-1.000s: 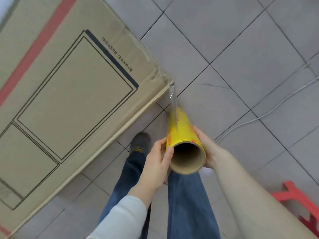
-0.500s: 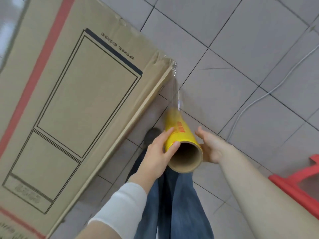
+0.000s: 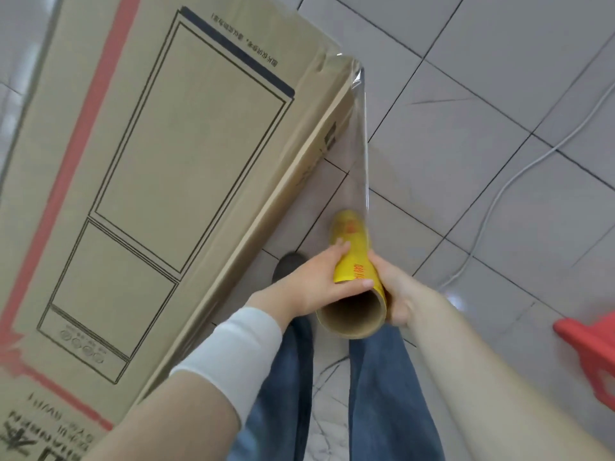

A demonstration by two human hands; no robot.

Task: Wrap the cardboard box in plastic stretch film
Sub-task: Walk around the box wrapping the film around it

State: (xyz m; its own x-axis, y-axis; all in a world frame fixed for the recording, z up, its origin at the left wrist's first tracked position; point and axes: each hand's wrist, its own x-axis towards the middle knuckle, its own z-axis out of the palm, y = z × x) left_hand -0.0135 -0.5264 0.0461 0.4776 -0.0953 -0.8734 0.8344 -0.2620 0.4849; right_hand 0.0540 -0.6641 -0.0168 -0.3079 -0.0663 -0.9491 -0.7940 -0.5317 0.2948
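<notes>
Both hands hold a yellow roll of stretch film point(image 3: 354, 261) upright: the left hand point(image 3: 316, 282) has its grip wrapped around one side, the right hand point(image 3: 394, 294) is pressed to the other. Clear film point(image 3: 361, 144) stretches from the roll to the corner of a tall cardboard box point(image 3: 159, 161) standing just beside it on a grey tiled floor point(image 3: 482, 94). A white cable point(image 3: 499, 194) crosses the tiles; a red plastic stool point(image 3: 589, 347) sits at the right edge.
</notes>
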